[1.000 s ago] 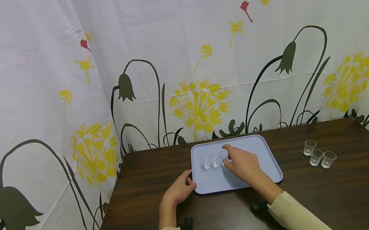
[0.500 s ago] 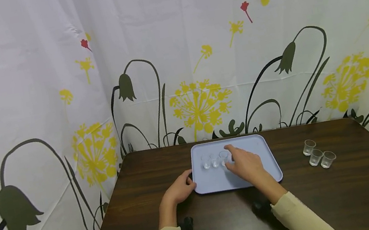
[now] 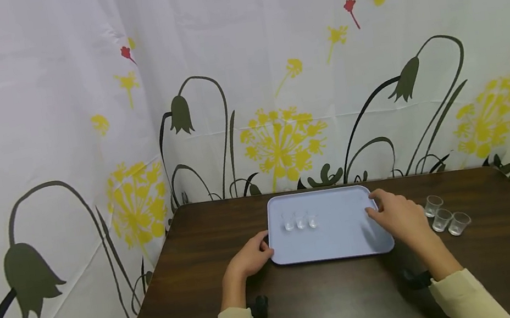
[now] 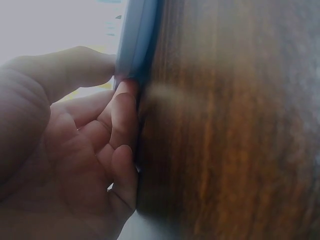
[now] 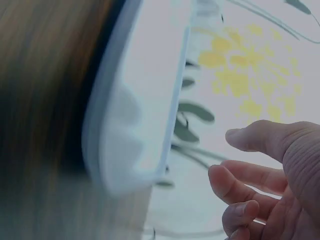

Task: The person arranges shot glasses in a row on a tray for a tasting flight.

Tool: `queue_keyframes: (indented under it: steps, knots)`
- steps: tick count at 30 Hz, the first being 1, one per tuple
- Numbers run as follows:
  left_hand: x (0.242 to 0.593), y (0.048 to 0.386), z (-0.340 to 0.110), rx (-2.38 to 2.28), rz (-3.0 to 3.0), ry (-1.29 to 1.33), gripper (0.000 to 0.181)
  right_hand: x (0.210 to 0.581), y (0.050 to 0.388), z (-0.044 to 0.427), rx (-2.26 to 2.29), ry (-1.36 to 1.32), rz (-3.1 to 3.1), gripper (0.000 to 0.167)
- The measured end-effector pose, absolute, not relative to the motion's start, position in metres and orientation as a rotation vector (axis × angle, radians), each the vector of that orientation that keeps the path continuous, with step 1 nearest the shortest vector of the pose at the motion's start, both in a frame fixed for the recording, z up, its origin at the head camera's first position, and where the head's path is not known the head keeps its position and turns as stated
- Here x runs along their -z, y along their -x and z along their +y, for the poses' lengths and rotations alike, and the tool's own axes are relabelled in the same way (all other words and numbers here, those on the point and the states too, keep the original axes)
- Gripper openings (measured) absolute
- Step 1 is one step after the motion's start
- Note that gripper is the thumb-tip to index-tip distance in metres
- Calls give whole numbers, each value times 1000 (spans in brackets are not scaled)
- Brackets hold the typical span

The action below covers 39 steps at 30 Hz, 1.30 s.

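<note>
Left hand (image 3: 248, 257) pinches tray (image 3: 333, 240), mid-frame | right hand (image 3: 400, 217) empty, loosely parted | I judge: fetching frame-right cup (image 3: 442, 220); next calls for pinching it

right hand (image 3: 402, 218) | from row-end glass (image 3: 313, 221) | to over right tray edge (image 3: 391, 238)

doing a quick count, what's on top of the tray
Three clear cups stand in a row on the left half of the tray. In the head view, the left hand hides a bit of its left edge, the right hand a bit of its right.
</note>
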<state>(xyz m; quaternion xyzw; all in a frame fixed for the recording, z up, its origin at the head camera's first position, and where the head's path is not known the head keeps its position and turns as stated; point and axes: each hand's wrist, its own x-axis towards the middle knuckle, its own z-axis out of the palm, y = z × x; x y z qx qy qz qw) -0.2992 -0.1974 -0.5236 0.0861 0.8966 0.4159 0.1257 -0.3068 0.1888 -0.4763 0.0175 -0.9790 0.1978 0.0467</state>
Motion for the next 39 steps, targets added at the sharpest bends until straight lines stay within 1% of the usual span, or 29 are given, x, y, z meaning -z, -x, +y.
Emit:
queue_keyframes:
  steps: [8,19,24,36,39]
  knots:
    - [523,299,-197,-1220,2611,-247,58,466,299,240,-631,45,-2974,55]
    - [526,299,-196,-1222,2616,-256,59,467,298,289,-569,308,-3005,65]
    - [524,300,-197,-1237,2608,-282,61,470,297,302,-560,379,-3038,69]
    - [525,300,-199,-1240,2608,-296,61,480,300,314,-551,348,-3053,73]
    - [524,300,-198,-1253,2609,-297,61,482,300,314,-556,342,-3046,71]
